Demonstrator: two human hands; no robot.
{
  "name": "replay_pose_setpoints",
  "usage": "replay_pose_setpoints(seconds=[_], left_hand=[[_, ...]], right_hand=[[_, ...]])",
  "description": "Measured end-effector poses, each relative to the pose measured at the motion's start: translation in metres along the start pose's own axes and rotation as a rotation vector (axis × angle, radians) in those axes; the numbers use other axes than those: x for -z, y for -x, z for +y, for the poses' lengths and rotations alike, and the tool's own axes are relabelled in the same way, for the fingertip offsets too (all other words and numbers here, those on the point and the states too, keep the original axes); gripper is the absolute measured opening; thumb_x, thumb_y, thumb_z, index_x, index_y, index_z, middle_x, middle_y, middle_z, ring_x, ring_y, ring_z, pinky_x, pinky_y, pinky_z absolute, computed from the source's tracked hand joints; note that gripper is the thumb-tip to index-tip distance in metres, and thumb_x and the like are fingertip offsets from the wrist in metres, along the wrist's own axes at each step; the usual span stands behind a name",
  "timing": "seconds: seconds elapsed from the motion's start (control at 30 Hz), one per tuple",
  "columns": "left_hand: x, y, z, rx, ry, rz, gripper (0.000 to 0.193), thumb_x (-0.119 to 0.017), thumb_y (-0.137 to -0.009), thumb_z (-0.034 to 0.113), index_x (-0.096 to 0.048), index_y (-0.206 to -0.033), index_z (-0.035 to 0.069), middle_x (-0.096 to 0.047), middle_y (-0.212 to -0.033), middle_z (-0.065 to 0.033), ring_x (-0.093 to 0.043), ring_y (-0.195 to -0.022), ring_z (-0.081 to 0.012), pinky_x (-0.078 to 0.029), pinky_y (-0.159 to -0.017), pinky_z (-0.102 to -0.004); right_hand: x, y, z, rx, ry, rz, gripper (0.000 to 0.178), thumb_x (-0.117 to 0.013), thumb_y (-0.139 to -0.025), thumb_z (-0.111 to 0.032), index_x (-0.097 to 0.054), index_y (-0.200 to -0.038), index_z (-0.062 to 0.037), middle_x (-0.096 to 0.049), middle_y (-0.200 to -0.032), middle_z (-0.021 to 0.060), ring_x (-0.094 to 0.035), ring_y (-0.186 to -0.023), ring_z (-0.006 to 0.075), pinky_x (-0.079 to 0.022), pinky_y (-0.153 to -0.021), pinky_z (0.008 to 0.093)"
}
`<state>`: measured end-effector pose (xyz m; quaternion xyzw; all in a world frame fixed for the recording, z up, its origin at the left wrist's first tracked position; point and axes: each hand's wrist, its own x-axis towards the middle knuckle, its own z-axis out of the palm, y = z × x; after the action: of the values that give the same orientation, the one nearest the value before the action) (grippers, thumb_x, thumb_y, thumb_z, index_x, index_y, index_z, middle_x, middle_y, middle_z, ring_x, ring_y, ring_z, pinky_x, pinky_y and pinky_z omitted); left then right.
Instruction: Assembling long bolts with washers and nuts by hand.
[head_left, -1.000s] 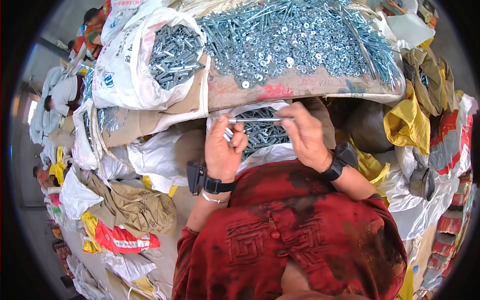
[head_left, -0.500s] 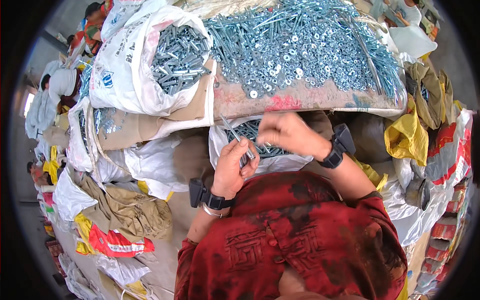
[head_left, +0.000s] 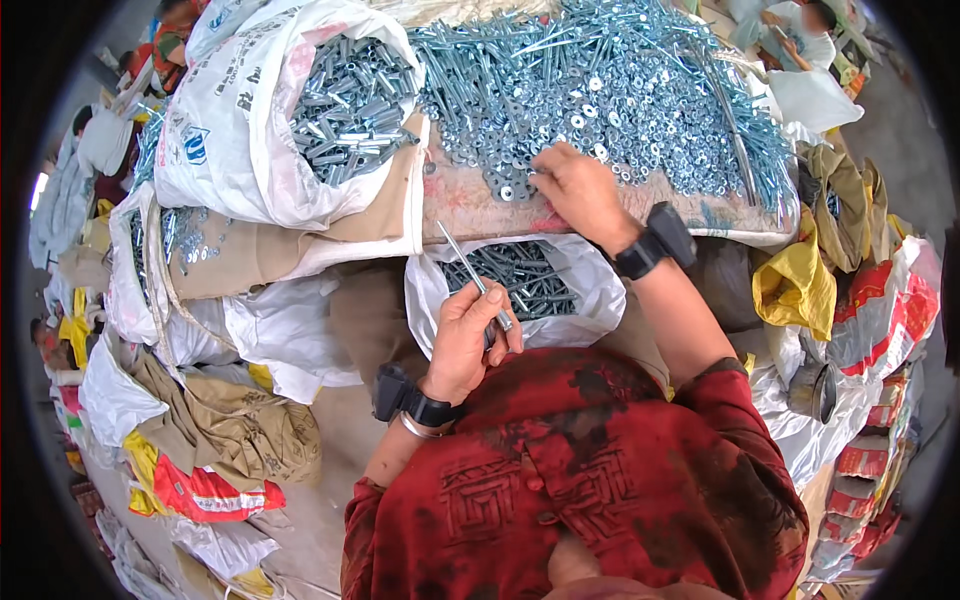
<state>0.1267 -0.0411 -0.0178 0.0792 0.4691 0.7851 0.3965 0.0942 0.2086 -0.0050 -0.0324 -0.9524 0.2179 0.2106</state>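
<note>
My left hand (head_left: 468,328) is closed around a long metal bolt (head_left: 459,252). Its slim shank slants up and to the left past my thumb, and a thicker end shows below the fingers. At the front edge of a heap of small washers (head_left: 580,125), my right hand (head_left: 580,192) reaches in with its fingertips pinched together. What they hold, if anything, is hidden. Between my hands and below the work surface, a white sack (head_left: 597,320) stands with its mouth wide, holding many metal bolts (head_left: 525,275).
A large white sack (head_left: 235,130) on its side spills metal sleeves (head_left: 350,100) on the left of the padded surface (head_left: 465,205). Long thin bolts (head_left: 470,60) lie behind the washers. Yellow sacking (head_left: 795,285) hangs at the right. Other people sit in the background.
My right hand has moved from beside the left hand up and forward to the washers. The left hand stays nearly in place with the bolt. The bolt sack below shows more fully.
</note>
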Motion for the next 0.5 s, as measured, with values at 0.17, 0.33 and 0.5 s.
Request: replay_pose_setpoints(seconds=[0.17, 0.33, 0.5], left_hand=[[0.007, 0.003, 0.009, 0.018, -0.001, 0.001, 0.022, -0.053, -0.101, 0.03, -0.054, -0.094, 0.009, -0.061, -0.062, -0.0143, -0.048, -0.04, -0.0121, -0.032, -0.036, -0.0198], [0.017, -0.001, 0.01, -0.034, -0.008, 0.034, 0.022, -0.055, -0.1, 0.03, -0.054, -0.093, 0.01, -0.061, -0.063, -0.0143, -0.048, -0.041, -0.0114, -0.032, -0.036, -0.0202], [0.015, -0.009, 0.02, -0.114, -0.01, 0.006, 0.02, -0.055, -0.1, 0.027, -0.053, -0.093, 0.008, -0.059, -0.063, -0.0124, -0.038, -0.04, -0.0084, -0.028, -0.038, -0.0209]], right_hand=[[0.002, -0.003, 0.006, -0.047, 0.008, 0.036, 0.013, -0.068, -0.084, -0.017, -0.064, -0.09, -0.0059, -0.065, -0.087, 0.0135, -0.065, -0.079, 0.0352, -0.051, -0.067, 0.0435], [0.023, 0.004, 0.021, -0.167, -0.398, -0.151, 0.012, -0.067, -0.081, -0.006, -0.062, -0.091, -0.0011, -0.062, -0.069, 0.0134, -0.06, -0.061, 0.0237, -0.049, -0.06, 0.0342], [0.016, 0.007, 0.014, -0.054, 0.103, -0.092, 0.015, -0.066, -0.082, -0.013, -0.065, -0.092, -0.0024, -0.068, -0.082, 0.0184, -0.066, -0.077, 0.039, -0.053, -0.068, 0.045]])
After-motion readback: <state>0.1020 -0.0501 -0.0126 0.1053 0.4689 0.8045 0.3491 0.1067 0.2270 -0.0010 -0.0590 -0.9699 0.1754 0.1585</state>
